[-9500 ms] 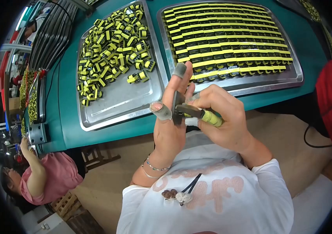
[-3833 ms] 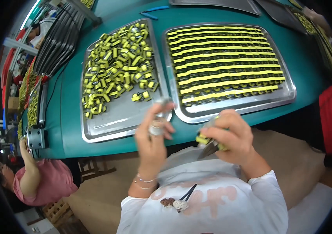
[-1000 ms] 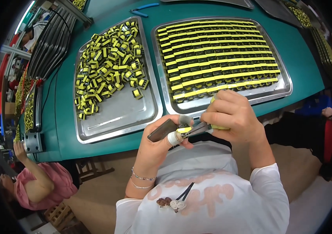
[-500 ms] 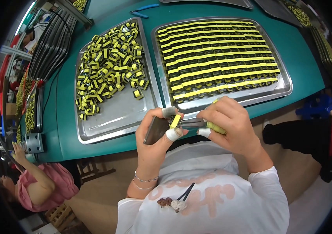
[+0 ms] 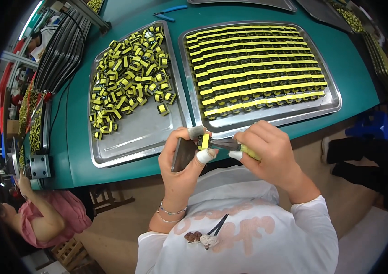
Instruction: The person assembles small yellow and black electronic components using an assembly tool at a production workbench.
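Note:
Thumb and forefinger of my left hand (image 5: 173, 182), both wrapped in white tape, pinch a small yellow-and-black transformer (image 5: 205, 141). A dark flat block (image 5: 184, 155) also sits inside that hand, against the palm. My right hand (image 5: 273, 155) is closed round pliers (image 5: 226, 144) with slim grey jaws and yellow-green handles. The jaw tips meet the transformer's right side; what they grip there is too small to tell. Both hands are just in front of the table's near edge, by the two metal trays.
Loose transformers are heaped in the left tray (image 5: 146, 132); neat rows fill the right tray (image 5: 276, 120). Blue-handled cutters (image 5: 170, 10) lie behind them on the green table (image 5: 77, 155). A co-worker in pink (image 5: 59, 219) is at the left. A blue stool (image 5: 371, 125) stands at the right.
The transformer has turned more upright in my left hand. My right hand has shifted slightly down with the pliers. The co-worker's hand at the left has dropped, and a person's legs at the right have moved.

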Demonstrator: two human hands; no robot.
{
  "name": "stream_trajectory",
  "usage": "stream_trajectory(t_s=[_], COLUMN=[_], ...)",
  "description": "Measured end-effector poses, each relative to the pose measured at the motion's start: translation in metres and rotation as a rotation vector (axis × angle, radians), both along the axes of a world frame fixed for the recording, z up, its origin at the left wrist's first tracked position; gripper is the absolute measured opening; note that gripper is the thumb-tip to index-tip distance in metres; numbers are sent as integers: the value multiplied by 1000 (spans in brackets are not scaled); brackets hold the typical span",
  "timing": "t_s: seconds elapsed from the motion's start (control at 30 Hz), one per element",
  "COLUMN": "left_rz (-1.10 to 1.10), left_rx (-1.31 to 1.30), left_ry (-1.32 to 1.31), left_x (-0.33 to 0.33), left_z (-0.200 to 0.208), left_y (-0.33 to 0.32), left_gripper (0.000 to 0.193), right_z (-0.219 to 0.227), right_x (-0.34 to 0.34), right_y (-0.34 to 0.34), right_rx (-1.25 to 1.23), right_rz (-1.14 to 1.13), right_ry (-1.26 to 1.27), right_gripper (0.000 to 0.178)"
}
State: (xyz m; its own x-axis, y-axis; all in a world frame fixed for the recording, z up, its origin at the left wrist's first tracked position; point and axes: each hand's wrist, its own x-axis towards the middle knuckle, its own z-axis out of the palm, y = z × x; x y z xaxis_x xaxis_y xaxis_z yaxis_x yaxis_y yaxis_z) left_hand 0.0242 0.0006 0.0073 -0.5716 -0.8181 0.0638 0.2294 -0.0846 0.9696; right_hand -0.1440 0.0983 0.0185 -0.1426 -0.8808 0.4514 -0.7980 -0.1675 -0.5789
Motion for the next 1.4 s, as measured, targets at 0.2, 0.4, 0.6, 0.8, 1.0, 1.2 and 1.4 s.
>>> stream_trajectory(t_s=[0.2, 0.4, 0.6, 0.8, 1.0, 1.2, 1.4], left_rz=[0, 21, 41, -111, -167, -170, 16], left_rx=[52, -73, -5, 205, 234, 137, 464], left_ry=[37, 32, 44, 123, 81, 3, 622], left_x=[0, 0, -5, -5, -7, -2, -3], left_z=[4, -5, 2, 10, 14, 8, -1], left_y=[0, -1, 3, 2, 6, 1, -15], left_gripper=[33, 37, 39, 44, 50, 46, 57], right_z=[4, 2, 4, -3, -4, -2, 0], right_x=[-4, 0, 1, 9, 16, 19, 22], right_y=[-1, -4, -5, -13, -17, -15, -17], right_rx=[3, -13, 14, 6, 115, 187, 224], right_rz=[-22, -7, -20, 102, 225, 271, 226], right_ry=[-52, 16, -60, -762, -960, -1276, -1457], right_gripper=[29, 28, 29, 24, 25, 25, 25])
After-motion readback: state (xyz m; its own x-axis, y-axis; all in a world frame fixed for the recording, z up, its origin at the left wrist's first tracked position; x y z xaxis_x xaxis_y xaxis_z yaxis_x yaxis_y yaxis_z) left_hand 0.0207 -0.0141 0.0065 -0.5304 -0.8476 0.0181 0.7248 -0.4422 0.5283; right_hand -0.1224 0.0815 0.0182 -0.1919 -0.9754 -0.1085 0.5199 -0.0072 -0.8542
